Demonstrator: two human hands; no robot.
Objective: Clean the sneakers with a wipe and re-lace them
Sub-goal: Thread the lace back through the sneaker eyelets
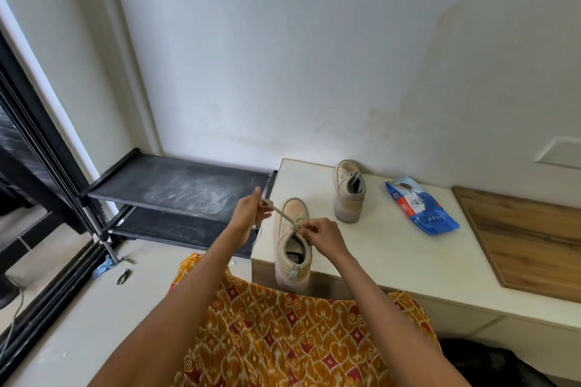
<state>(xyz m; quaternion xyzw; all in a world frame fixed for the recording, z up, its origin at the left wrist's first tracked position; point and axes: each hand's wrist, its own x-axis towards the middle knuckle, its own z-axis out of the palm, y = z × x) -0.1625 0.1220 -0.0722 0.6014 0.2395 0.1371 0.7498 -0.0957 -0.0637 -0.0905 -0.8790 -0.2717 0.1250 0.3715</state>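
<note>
**Lacing a beige sneaker at the counter edge**

White walls meet at a corner behind a low, pale counter point(393, 261) with a smooth matte top; a wood-grain board point(528, 239) lies on its right part.

At the counter's near left edge stands a beige sneaker point(290, 248), toe towards the wall and heel towards the person, its thick pale sole slightly overhanging the edge. Its upper looks soft and suede-like, with a rounded toe, a dark lining and a small heel tab. A flat beige lace point(283, 214) runs taut from the eyelets up and to the left.

The left hand point(250, 214) pinches the free end of that lace, raised beside the toe. The right hand point(322, 236) has its fingers curled on the lace at the tongue, just above the shoe's opening.

A second sneaker point(349, 190), same colour and chunky sole, stands farther back near the wall, already laced. To its right lies a crinkled blue plastic pack of wipes point(421, 209) with a white label.

Left of the counter is a black metal shoe rack point(176, 188) with dusty fabric shelves. An orange patterned garment point(283, 333) covers the person's lap.
</note>
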